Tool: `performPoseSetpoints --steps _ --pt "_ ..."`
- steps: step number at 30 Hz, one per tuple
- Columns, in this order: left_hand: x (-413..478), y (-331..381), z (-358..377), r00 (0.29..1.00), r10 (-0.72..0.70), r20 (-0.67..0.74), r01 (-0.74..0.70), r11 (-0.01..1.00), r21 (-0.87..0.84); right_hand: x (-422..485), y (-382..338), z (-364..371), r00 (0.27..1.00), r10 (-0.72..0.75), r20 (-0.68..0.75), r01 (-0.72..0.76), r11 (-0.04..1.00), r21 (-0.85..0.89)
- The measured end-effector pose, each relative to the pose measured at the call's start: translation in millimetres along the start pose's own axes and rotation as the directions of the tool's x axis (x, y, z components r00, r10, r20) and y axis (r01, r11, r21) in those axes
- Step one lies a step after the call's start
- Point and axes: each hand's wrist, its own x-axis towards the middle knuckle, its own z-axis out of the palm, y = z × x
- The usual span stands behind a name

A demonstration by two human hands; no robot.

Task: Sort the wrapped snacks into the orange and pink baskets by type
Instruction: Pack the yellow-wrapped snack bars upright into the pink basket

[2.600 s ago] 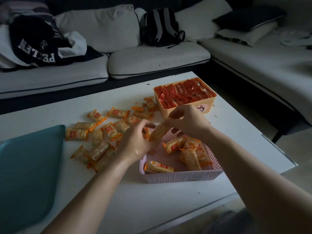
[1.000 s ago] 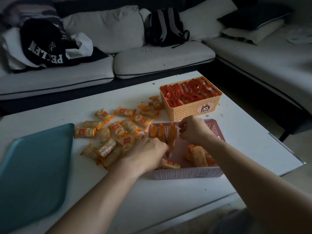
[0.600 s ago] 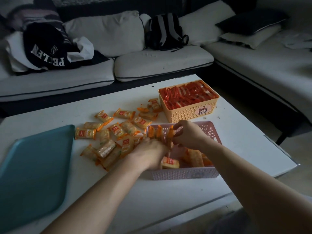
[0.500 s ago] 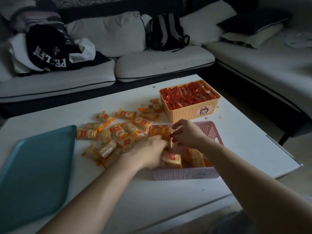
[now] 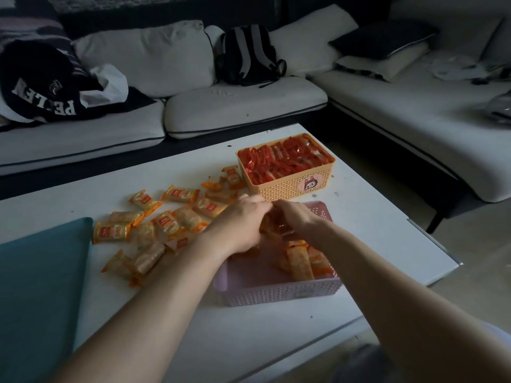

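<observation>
A bunch of orange-wrapped snacks [image 5: 275, 226] is held between the two hands above the far half of the pink basket [image 5: 276, 295]. The left hand [image 5: 240, 225] is seen from its back, with the fingers curled in against the bunch from the left. The right hand [image 5: 297, 219] is curled over it from the right, and the two hands almost touch at the top. The fingertips are hidden, so how tightly the bunch is squeezed cannot be told. A few more packets [image 5: 301, 262] are seen lying inside the pink basket, against its right side. Just behind it, the orange basket [image 5: 287, 187] is filled with red-wrapped snacks [image 5: 284, 161] stood on edge in rows. Loose orange-wrapped snacks [image 5: 163, 226] are scattered over the white table [image 5: 249, 341] to the left of both baskets. A teal tray [image 5: 36, 286] is set at the table's left edge. Behind the table, a light sofa [image 5: 243, 106] is occupied by a dark backpack [image 5: 249, 55] and a dark lettered garment [image 5: 41, 87].
</observation>
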Motion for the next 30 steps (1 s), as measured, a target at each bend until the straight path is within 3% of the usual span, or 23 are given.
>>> performPoseSetpoints --steps 2,4,6,7,8,11,15,20,23,27,30 --pt "5 3 5 0.999 -0.02 0.043 0.017 0.998 0.06 2 -1 0 1.0 -0.006 0.003 0.006 0.998 -0.067" --pt "7 4 7 0.997 -0.024 0.072 0.013 0.988 0.152 2 -4 -5 0.994 -0.106 -0.015 0.093 0.923 -0.373" --pt "8 3 10 0.998 -0.019 0.067 0.0 0.963 0.269 -4 -6 -15 0.957 -0.285 -0.053 0.183 0.737 -0.65" --pt "9 2 12 0.998 -0.019 0.053 0.002 0.954 0.301 -9 -5 -21 0.935 -0.354 0.001 0.228 0.6 -0.767" --pt "9 0 16 0.998 -0.028 0.048 0.012 0.951 0.309 -14 -2 -28 0.928 -0.365 0.074 0.265 0.508 -0.82" --pt "5 -6 27 0.999 -0.036 0.019 0.03 0.969 0.246 -24 10 -36 0.952 -0.177 0.248 0.286 0.243 -0.927" --pt "0 -11 34 0.999 -0.008 -0.046 0.018 0.974 0.225 -26 18 -32 0.951 -0.205 0.23 0.264 0.16 -0.951" --pt "-9 -15 20 0.988 0.007 -0.153 0.011 0.994 0.112 -24 6 -41 0.94 -0.224 0.259 0.314 0.263 -0.912" --pt "-26 -18 5 0.96 -0.031 -0.277 -0.02 0.984 -0.178 -28 -7 -42 0.947 -0.252 0.199 0.307 0.535 -0.787" --pt "-47 -22 0 0.982 -0.116 -0.149 0.024 0.86 -0.51 -32 -12 -16 0.958 -0.28 0.062 0.251 0.718 -0.649" --pt "-60 -33 7 0.982 -0.153 -0.112 0.064 0.824 -0.562 -34 -8 12 0.955 -0.293 0.031 0.257 0.776 -0.577"
